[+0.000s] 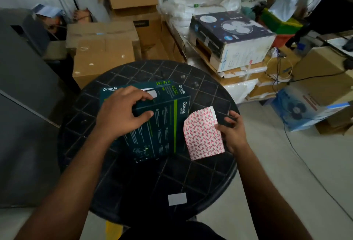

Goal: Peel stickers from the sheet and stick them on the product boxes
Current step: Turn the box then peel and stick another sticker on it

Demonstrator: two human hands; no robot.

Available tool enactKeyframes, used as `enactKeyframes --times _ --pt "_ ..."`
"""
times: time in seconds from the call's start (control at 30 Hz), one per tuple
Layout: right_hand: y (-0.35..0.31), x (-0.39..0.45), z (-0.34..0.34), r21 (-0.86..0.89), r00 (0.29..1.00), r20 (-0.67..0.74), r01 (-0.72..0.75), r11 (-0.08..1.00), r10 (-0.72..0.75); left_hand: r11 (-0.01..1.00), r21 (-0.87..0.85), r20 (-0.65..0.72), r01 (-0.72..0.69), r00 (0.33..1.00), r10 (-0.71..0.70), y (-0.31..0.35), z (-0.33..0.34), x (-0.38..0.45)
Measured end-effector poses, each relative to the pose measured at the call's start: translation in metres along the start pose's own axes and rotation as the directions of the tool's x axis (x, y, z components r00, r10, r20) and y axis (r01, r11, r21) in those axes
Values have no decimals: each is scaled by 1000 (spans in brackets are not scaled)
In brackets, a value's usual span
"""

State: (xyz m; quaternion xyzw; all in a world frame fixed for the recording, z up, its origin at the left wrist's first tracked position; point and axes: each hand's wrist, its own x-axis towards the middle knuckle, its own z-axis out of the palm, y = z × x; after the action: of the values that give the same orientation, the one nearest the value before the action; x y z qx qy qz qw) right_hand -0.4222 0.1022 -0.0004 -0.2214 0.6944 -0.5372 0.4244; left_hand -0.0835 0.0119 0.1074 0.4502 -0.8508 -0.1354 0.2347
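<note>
Two dark green Omada product boxes lie on a round black table (191, 174). The front box (164, 125) is tilted up, and my left hand (122, 113) grips its top left edge with thumb and fingers wrapped around it. The second box (166, 88) lies flat behind it, partly hidden. My right hand (232, 132) pinches the right edge of a sticker sheet (202, 132), white with a grid of small pink-bordered stickers, held just right of the front box with its top corner curled.
A small white label (177, 199) lies on the table near its front edge. Brown cartons (103, 54) are stacked behind the table, fan boxes (235, 37) stand at the back right, and cables (305, 163) trail across the floor on the right. A grey cabinet (24, 106) stands at the left.
</note>
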Motion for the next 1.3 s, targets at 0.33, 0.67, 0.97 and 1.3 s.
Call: enactKeyframes --times 0.33,0.67,0.97,1.3 --pt "65 48 -2 -153 965 -186 -213 965 183 999 47 -23 -25 999 26 1 0 -2" --pt "46 43 10 -380 991 -130 -42 924 -9 997 -63 19 34 999 -33 -5 -5 0" --pt "-70 -50 63 418 900 351 94 903 -257 979 -193 35 63 998 -57 -15 -13 1" --pt "-94 -84 145 -133 436 634 875 466 -638 947 -320 40 16 999 -3 -23 -21 -12"
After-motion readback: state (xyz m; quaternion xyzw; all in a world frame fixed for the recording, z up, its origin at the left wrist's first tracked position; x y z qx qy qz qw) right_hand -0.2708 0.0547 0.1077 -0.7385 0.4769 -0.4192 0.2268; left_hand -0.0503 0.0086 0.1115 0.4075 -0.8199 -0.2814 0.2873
